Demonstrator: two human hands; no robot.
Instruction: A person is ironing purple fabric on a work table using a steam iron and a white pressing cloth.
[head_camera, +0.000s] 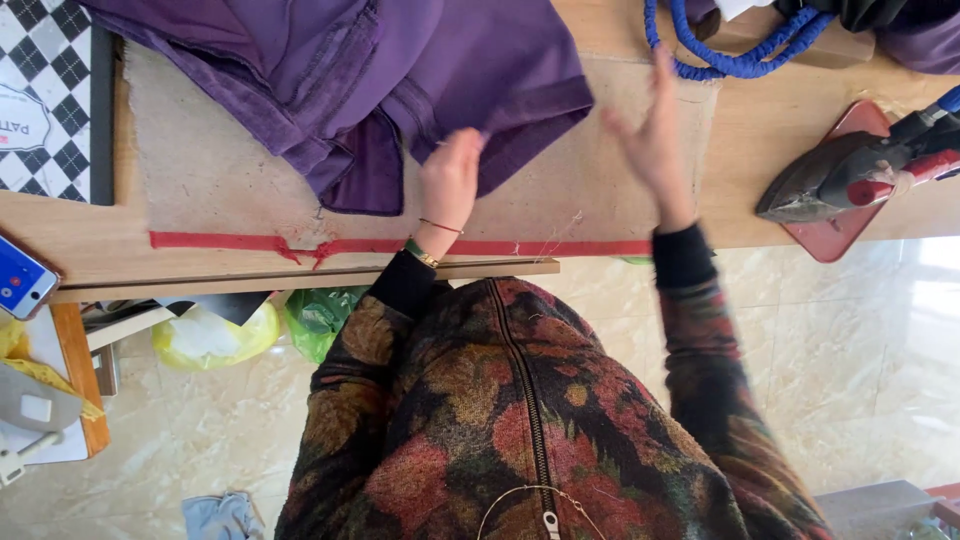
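A purple garment (380, 70) lies bunched on a beige pressing pad (210, 170) on a wooden table. My left hand (450, 180) grips the garment's lower hem near the pad's middle. To the right, my right hand (655, 135) hovers open and blurred above the pad, fingers spread, touching nothing. Both arms wear a dark floral jacket with black cuffs; the left wrist carries a bracelet.
A grey iron (850, 170) with red handle rests on a red mat (840, 235) at the right. A blue coiled cord (735, 60) runs along the far edge. A phone (22, 280) lies at left. Plastic bags (215, 335) sit under the table.
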